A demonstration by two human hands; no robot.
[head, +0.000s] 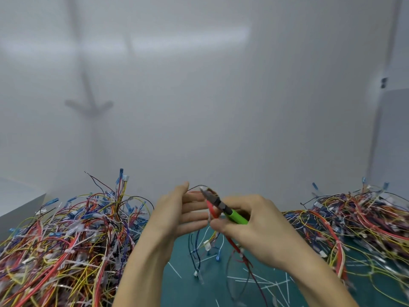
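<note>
My right hand (250, 222) grips a small pair of cutters (218, 203) with green handles, its dark jaws pointing up and left. The jaws meet a small bundle of coloured wires (210, 240) that hangs down between both hands, with white connectors and blue terminals at its lower ends. My left hand (177, 214) is beside the bundle, fingers nearly straight and pointing right, behind the wires; whether it pinches them I cannot make out. A red wire runs down from the cutters past my right palm.
A big tangle of coloured wires (66, 244) lies at the left and another heap (354, 224) at the right. Between them shows a green mat (188, 291) strewn with cut white cable ties (265, 282). A plain white wall stands behind.
</note>
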